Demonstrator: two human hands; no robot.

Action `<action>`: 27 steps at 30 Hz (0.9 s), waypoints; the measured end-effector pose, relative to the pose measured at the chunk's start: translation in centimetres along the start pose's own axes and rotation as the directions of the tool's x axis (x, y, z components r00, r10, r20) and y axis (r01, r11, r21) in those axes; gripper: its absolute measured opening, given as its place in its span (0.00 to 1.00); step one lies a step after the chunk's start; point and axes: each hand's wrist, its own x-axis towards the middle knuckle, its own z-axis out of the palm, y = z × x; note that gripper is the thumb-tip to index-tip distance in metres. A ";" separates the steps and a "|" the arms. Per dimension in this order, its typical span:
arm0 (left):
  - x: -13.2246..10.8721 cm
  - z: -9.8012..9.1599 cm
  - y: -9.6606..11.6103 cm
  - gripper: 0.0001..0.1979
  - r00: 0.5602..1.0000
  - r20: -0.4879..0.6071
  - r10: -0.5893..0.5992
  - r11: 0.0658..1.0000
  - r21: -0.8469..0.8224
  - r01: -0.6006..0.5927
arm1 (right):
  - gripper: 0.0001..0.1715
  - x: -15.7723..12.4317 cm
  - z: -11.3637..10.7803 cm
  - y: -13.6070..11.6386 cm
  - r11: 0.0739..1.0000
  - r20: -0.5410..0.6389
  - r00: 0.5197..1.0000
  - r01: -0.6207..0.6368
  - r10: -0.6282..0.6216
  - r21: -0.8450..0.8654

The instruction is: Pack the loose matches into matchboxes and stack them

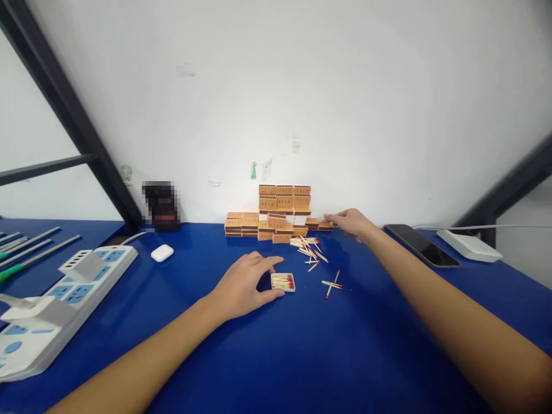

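Observation:
My left hand [245,284] rests on the blue table [302,356], thumb and fingers pinching the left end of a small open matchbox tray [283,282] filled with red-tipped matches. My right hand [351,222] reaches far forward, fingertips on an orange matchbox [325,225] at the right end of a stacked pile of orange matchboxes [276,213] against the wall. Whether it grips the box is hidden. Loose matches [309,250] lie scattered in front of the pile, and a few more matches [332,284] lie right of the tray.
A white power strip [56,299] lies at the left, with metal rods [30,247] beyond it. A white earbud case [162,253] sits left of centre. A black phone [421,245] and a white flat box [469,245] lie at the right. A dark object [161,206] stands by the wall.

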 end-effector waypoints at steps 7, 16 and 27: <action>-0.1 -0.1 -0.1 0.30 1.000 -0.012 -0.010 1.000 -0.001 0.010 | 0.25 0.7 1.6 -0.9 0.993 -0.014 0.996 -0.084 0.085 0.081; -0.1 -0.6 0.1 0.32 0.977 -0.215 0.008 1.000 -0.009 -0.010 | 0.28 -8.4 0.6 -1.4 0.908 0.142 0.980 0.067 -0.137 0.413; 0.5 -1.2 -0.7 0.19 0.961 -0.269 0.060 0.997 0.069 -0.043 | 0.23 -14.0 4.8 -2.4 0.854 0.283 0.832 0.361 -0.476 0.376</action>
